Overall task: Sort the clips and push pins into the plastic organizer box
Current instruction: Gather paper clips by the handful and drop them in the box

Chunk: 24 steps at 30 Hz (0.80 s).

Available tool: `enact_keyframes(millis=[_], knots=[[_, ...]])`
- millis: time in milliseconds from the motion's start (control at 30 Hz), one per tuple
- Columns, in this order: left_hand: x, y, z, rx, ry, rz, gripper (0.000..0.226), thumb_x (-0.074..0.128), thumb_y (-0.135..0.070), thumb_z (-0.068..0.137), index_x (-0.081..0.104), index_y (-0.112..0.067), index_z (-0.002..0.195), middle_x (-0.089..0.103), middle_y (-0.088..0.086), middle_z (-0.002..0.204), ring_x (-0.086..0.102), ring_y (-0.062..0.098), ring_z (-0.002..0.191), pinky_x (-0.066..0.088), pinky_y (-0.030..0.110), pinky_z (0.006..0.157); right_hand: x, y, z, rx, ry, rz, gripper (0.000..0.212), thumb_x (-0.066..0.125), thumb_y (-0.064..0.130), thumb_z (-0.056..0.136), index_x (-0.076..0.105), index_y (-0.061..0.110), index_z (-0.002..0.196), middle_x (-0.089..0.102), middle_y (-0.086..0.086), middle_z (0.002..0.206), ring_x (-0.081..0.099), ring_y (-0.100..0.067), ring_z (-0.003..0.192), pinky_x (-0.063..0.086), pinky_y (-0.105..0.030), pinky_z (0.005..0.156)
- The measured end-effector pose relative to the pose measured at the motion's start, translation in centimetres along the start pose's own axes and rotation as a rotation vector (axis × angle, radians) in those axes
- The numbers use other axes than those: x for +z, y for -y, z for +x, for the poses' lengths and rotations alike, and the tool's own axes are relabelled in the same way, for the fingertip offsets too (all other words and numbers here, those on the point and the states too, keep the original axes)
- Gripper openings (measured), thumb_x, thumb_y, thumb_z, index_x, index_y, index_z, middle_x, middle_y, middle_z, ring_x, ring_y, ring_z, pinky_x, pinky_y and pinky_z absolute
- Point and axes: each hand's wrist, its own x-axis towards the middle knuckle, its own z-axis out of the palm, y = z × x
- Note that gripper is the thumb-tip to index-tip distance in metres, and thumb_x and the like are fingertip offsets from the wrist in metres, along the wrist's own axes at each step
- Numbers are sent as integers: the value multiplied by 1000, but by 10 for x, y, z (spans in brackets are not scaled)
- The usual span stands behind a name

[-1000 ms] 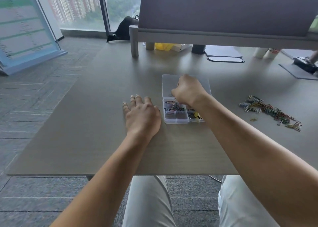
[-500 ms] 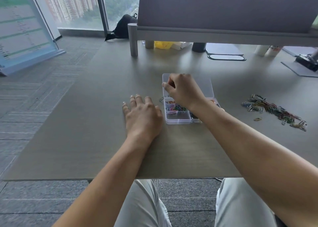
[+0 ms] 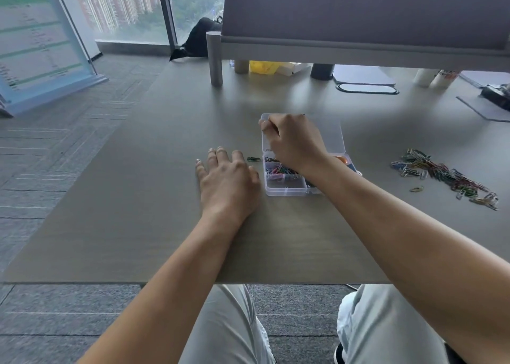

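since half a second ago the right hand [image 3: 294,140] has shifted toward the far-left corner of the open lid [image 3: 331,134], fingers curled; whether they pinch anything cannot be told; a green clip [image 3: 254,159] now lies exposed on the table [image 3: 138,198] just left of the box; the left hand [image 3: 226,181] stays flat, fingers loosely together; the plastic organizer box [image 3: 285,191] is clear, rectangular, partitioned, and sits at table centre; its near-left compartment holds mixed coloured clips; a loose pile of wire clips [image 3: 441,173] lies well to the right on the matte wood-grain surface.
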Motion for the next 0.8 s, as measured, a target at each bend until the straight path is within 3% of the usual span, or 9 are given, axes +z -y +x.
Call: enact_keyframes(millis=[267, 367, 433, 533, 600, 800], knots=[[-2, 1, -2, 10, 11, -9, 44, 37, -35, 98, 48, -16, 137, 34, 20, 156, 21, 35, 149, 13, 57, 121, -8, -9, -4, 7, -24, 172, 41, 37, 44, 100, 63, 20, 79, 70, 0, 72, 65, -26, 71, 55, -42, 70], [-1, 1, -2, 85, 12, -18, 49, 36, -30, 99, 37, -33, 148, 35, 10, 155, 22, 31, 149, 11, 63, 119, -16, -18, -10, 67, -52, 194, 30, 43, 31, 96, 70, 23, 88, 72, 3, 79, 67, -24, 75, 56, -40, 71], [-1, 1, -3, 118, 8, -19, 46, 34, -29, 101, 43, -39, 145, 40, 4, 151, 25, 27, 147, 11, 66, 118, -21, -24, -14, 89, -43, 165, 28, 49, 19, 95, 76, 23, 97, 76, 3, 90, 69, -22, 84, 57, -37, 77], [-5, -1, -4, 105, -17, -52, 42, 34, -28, 102, 55, -37, 138, 49, 1, 141, 33, 25, 141, 12, 66, 118, -27, -32, -15, 77, 78, 118, 27, 56, 13, 97, 79, 19, 109, 78, 0, 107, 69, -16, 96, 54, -29, 89], [-7, -1, -5, 91, -33, -67, 41, 36, -28, 102, 59, -35, 135, 52, 1, 138, 37, 25, 138, 14, 65, 118, -30, -33, -12, 67, 188, 99, 26, 58, 12, 98, 79, 17, 113, 77, -1, 111, 66, -12, 94, 46, -20, 87], [-6, -3, -6, 92, -50, -49, 41, 36, -28, 101, 60, -35, 132, 54, 0, 136, 41, 25, 135, 17, 63, 118, -27, -25, 1, 58, 362, 134, 32, 52, 10, 98, 81, 21, 108, 75, 2, 111, 65, -9, 88, 45, -23, 85]])
